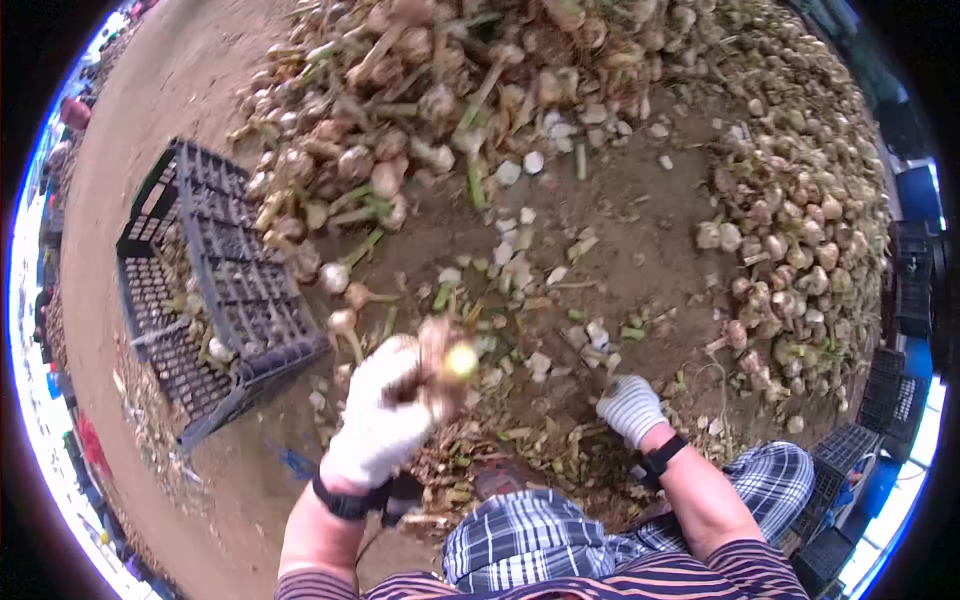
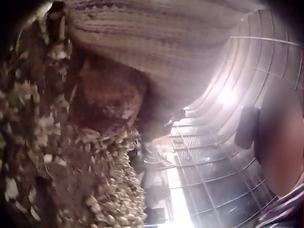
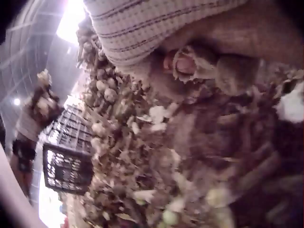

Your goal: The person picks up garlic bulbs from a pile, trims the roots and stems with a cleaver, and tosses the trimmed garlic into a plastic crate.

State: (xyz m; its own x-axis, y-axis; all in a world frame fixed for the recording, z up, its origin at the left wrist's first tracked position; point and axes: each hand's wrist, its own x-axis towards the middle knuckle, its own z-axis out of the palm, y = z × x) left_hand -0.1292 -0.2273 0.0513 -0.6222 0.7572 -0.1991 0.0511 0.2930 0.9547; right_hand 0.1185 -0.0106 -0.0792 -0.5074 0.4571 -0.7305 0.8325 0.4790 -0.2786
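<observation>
While left hand (image 1: 380,425) grips garlic bulb (image 1: 446,360), right hand (image 1: 630,408) touching ground (image 1: 640,215)

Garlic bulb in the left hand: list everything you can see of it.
The garlic bulb is raised above the dirt floor, gripped in the left hand, whose white-gloved fingers curl round its side. Its skin looks papery, tan and soil-stained. A trimmed end faces the head camera as a pale yellow-green disc. Its outline is slightly blurred, so roots and cloves cannot be made out. Only the glove touches it.
</observation>
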